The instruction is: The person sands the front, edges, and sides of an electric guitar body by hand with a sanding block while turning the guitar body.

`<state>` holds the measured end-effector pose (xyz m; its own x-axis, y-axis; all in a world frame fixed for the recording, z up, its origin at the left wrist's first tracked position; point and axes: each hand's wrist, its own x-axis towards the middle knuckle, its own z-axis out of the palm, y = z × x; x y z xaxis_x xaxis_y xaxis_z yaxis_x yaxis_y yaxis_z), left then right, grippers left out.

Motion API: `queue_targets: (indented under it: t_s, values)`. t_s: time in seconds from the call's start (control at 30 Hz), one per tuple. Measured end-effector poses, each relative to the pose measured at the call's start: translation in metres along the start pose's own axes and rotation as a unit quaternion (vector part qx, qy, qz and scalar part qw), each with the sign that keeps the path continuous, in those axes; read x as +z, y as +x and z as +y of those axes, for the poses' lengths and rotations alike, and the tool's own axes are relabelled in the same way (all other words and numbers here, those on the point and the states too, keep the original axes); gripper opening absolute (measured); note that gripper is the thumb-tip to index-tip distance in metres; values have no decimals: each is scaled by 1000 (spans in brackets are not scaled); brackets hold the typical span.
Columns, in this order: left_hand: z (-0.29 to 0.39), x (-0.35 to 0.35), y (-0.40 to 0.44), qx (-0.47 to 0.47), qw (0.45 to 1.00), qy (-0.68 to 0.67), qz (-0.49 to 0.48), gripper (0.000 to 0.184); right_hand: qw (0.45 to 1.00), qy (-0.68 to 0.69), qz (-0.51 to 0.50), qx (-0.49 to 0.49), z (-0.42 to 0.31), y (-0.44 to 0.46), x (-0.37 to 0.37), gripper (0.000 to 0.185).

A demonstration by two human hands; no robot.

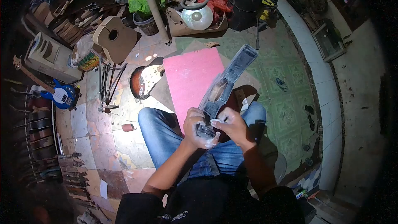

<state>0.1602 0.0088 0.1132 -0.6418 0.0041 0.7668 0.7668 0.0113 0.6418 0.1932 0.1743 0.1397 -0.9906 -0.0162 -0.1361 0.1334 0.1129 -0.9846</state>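
Observation:
A long, dark grey, dusty tool (224, 85), boxy at its far end with a recess in the middle, slants up and right above my lap; its exact kind does not show. Around its near end my left hand (198, 128) is closed. My right hand (233, 126) is closed at its right side, thumb and fingers pinched together against the near part. Pale dust coats the fingers of both hands. Beneath the tool, a pink sheet (192, 72) lies on the floor, its near edge between my legs.
Left of the sheet lies a sunburst guitar body (143, 81). Further left are an acoustic guitar body (114, 37), a blue electric guitar (61, 94) and metal stands (110, 83). A black bucket (244, 10) stands ahead. A sandal (281, 84) lies on the green tiles.

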Motion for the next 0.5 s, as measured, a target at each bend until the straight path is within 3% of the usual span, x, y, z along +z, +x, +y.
queue_targets:
  t_s: [0.03, 0.07, 0.13, 0.17, 0.2, 0.27, 0.3, 0.33, 0.37, 0.4, 0.5]
  values:
    - [3, 0, 3, -3, 1000, 6, -14, 57, 990, -135, 41, 7, -28, -6, -4, 24]
    - [6, -2, 2, -8, 999, 13, -28, 57, 990, -135, 37, 8, -38, -10, -6, 24]
    - [3, -4, 0, -14, 999, -9, -34, 58, 996, 47, 40, 60, -50, -20, -10, 22]
    - [-1, -3, 1, -12, 999, -35, -40, 60, 993, 71, -41, 82, -59, -25, -18, 22]
    - [-5, -2, -1, -8, 997, -61, -47, 61, 993, 70, -42, 82, -64, -26, -18, 22]
    - [-7, 3, -10, -29, 996, -67, -47, 66, 990, -5, -140, -2, -73, -26, -12, 20]
    - [-5, 7, -12, -47, 995, -81, -33, 68, 987, -94, -132, 11, -92, -24, -10, 21]
    - [-2, 9, -13, -65, 993, -96, -18, 71, 987, -94, -131, 13, -97, -22, -8, 21]
    - [1, 10, -14, -66, 993, -97, -18, 71, 985, -124, -114, -44, -101, -20, -6, 21]
    - [4, 10, -14, -83, 993, -84, -24, 80, 978, -153, -97, -102, -103, -18, -3, 22]
    - [12, 2, -4, -116, 989, -49, -71, 109, 976, -160, -126, -82, -102, -12, -14, 21]
